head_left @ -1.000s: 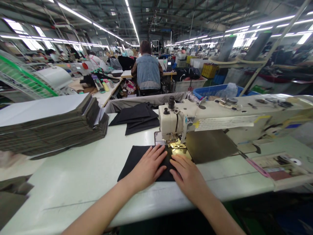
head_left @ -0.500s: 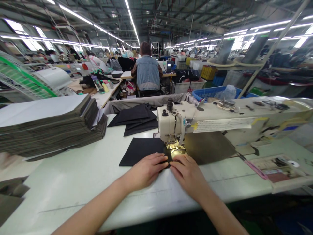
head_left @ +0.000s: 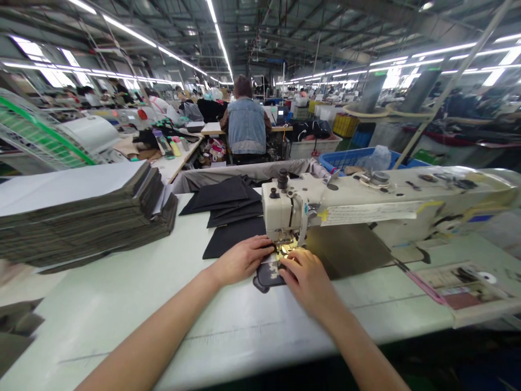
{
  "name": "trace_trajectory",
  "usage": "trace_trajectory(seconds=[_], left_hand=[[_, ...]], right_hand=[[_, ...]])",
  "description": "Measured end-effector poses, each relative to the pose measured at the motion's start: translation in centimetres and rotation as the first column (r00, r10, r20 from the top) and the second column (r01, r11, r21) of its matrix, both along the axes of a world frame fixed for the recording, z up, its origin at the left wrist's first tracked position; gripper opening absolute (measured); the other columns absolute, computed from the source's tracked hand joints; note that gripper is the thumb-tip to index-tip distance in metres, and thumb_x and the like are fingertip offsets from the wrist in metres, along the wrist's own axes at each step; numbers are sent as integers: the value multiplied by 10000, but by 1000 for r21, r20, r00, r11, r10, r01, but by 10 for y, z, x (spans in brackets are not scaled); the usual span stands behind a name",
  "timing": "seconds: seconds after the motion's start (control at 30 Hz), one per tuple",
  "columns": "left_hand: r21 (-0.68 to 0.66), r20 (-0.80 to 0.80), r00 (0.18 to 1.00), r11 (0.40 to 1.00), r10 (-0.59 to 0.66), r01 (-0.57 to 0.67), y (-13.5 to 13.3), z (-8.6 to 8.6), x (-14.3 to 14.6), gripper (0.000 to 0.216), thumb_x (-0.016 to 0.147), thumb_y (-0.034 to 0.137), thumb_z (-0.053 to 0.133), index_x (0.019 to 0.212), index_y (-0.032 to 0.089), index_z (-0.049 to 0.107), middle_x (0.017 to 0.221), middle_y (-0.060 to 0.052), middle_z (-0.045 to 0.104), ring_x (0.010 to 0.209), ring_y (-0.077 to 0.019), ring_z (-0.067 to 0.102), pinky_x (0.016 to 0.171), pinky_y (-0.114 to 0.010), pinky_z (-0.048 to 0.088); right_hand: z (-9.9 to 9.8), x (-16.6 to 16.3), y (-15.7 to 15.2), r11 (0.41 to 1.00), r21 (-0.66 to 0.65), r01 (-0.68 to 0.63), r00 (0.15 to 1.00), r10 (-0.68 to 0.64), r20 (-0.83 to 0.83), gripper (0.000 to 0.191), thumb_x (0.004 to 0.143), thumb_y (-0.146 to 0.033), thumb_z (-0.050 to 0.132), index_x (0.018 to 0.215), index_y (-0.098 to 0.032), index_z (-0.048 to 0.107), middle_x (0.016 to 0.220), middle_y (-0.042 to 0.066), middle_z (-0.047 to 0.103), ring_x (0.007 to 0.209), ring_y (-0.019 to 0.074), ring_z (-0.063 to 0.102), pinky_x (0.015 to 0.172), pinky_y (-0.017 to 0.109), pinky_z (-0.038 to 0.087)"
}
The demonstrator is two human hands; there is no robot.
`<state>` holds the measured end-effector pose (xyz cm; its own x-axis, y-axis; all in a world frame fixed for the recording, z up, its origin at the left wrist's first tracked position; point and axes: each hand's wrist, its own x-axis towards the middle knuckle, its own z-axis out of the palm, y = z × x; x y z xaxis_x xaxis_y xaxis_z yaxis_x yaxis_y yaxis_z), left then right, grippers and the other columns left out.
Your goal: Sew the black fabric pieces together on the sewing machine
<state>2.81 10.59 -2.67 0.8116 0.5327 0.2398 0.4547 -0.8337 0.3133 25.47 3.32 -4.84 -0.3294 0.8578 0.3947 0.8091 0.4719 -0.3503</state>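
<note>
Black fabric flat, long axis sideways, right end at the sewing machine

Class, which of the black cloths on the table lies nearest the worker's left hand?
The front black cloth: the left hand is at its near edge. The other black cloths lie farther back, beyond it, overlapping one another.

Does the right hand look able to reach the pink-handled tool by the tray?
Probably yes: nothing seems to stand on the tabletop between the right hand and the pink-handled tool, which lies uncovered.
</note>
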Motion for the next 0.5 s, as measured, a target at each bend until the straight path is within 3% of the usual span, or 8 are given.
trace_trajectory(seconds=[0.27, 0.4, 0.5], left_hand=[[-6, -25, 998, 999, 54, -54, -3, -3, -1, 404, 959, 125, 449, 1306, 203, 642, 1396, -110, 597, 1332, -260, 520, 1168, -489, 362], [-19, -91, 955, 958, 283, -285, -6, -2, 2, 454, 956, 198, 491, 1408, 192, 540, 1525, -122, 473, 1443, -289, 387, 1201, -545, 272], [-34, -121, 896, 901, 426, -433, -11, 0, 2, 545, 880, 173, 546, 1421, 110, 508, 1549, -193, 421, 1444, -319, 386, 1182, -530, 314]], right_hand=[[-7, -6, -32, 999, 43, 32, 994, -27, -107, 122, 951, -221, 598, 1034, -193, 684, 1010, 82, 640, 952, 254, 592, 845, 426, 483], [-12, -7, -39, 996, 74, 46, 991, -36, -132, 151, 981, -231, 542, 1044, -193, 675, 1016, 89, 640, 960, 254, 596, 872, 433, 487], [-15, -6, -39, 995, 85, 49, 988, -36, -149, 154, 985, -240, 542, 1039, -184, 675, 1010, 91, 640, 952, 253, 596, 875, 434, 495]])
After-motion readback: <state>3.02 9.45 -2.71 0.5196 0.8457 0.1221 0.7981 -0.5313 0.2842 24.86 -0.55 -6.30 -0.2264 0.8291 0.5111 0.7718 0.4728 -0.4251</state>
